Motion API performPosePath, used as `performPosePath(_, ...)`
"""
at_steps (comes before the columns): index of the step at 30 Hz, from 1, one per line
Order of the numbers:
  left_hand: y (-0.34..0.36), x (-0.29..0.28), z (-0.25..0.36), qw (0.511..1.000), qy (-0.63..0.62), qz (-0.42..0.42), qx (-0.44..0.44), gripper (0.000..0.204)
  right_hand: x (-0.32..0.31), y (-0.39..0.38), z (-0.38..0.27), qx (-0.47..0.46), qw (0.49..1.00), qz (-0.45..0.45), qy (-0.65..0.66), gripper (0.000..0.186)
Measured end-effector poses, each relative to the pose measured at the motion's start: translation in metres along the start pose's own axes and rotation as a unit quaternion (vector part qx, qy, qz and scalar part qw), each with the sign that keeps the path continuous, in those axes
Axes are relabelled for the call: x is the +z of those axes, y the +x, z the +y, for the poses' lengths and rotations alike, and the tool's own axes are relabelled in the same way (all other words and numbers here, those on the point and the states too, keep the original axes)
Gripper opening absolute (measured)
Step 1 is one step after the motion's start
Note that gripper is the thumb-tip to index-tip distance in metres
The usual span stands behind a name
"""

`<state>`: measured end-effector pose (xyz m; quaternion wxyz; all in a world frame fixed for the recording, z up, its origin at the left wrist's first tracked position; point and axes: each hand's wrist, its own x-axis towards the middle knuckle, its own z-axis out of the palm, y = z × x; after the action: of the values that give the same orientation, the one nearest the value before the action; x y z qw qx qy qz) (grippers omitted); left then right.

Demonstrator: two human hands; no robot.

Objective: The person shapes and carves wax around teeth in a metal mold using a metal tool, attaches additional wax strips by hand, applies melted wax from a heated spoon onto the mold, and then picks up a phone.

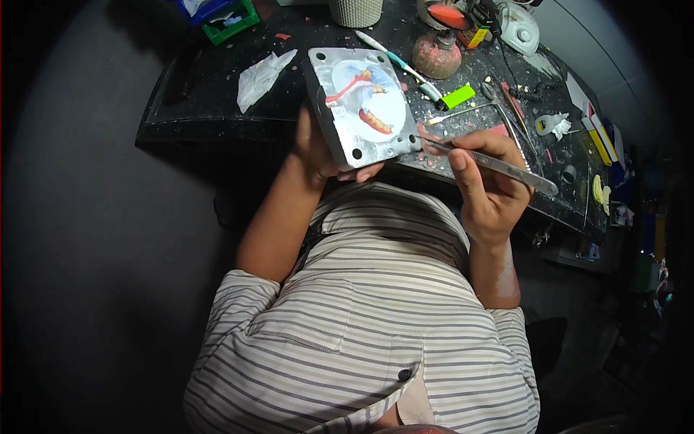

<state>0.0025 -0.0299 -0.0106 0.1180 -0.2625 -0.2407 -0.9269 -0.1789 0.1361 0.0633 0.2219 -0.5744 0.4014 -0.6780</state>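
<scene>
My left hand (311, 148) grips a metal dental flask half (345, 134) from its left side and underneath, tilted up in front of the table edge. White plaster (392, 108) fills its round middle. Set in the plaster are a pink piece with a row of teeth (377, 123) and a curved pink strip (343, 91) near more tooth-coloured parts. Between the thumb and fingers of my right hand (491, 192) is a scalpel (517, 172) with a flat metal handle. Its tip is at the flask's lower right corner, near a dark hole; whether it touches cannot be told.
On the black table (191, 119) lie crumpled white paper (264, 79), a bright green lighter (457, 97), a white-and-teal brush-like tool (394, 59) and several metal hand tools. A pink-stained round burner (437, 58) stands behind. Pink scraps are scattered about. Far left sits a green bin (231, 29).
</scene>
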Motion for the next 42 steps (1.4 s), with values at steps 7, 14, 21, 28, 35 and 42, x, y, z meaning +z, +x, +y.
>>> performPosePath(7,-0.012,0.008,-0.019,0.928,0.202,0.27,0.16,0.09,0.025,0.037,0.018,-0.151,0.971,-0.068,-0.175,0.013)
performPosePath(14,-0.015,0.01,-0.016,0.901,0.311,0.252,0.168,0.083,0.044,0.034,0.029,-0.171,0.968,-0.04,-0.18,0.012)
performPosePath(21,-0.001,0.014,-0.016,0.938,0.174,0.274,0.122,0.077,0.051,0.03,0.021,-0.197,0.961,-0.061,-0.184,0.015)
performPosePath(28,0.002,0.024,-0.016,0.966,0.038,0.216,0.137,0.079,0.046,0.03,0.019,-0.152,0.969,-0.042,-0.19,0.016)
performPosePath(35,0.002,0.019,-0.016,0.868,0.387,0.296,0.095,0.1,0.049,0.03,0.005,-0.177,0.967,-0.074,-0.169,0.015)
performPosePath(42,-0.018,-0.008,-0.012,0.98,0.071,0.164,0.082,0.098,0.041,0.032,0.006,-0.161,0.962,-0.06,-0.211,0.016)
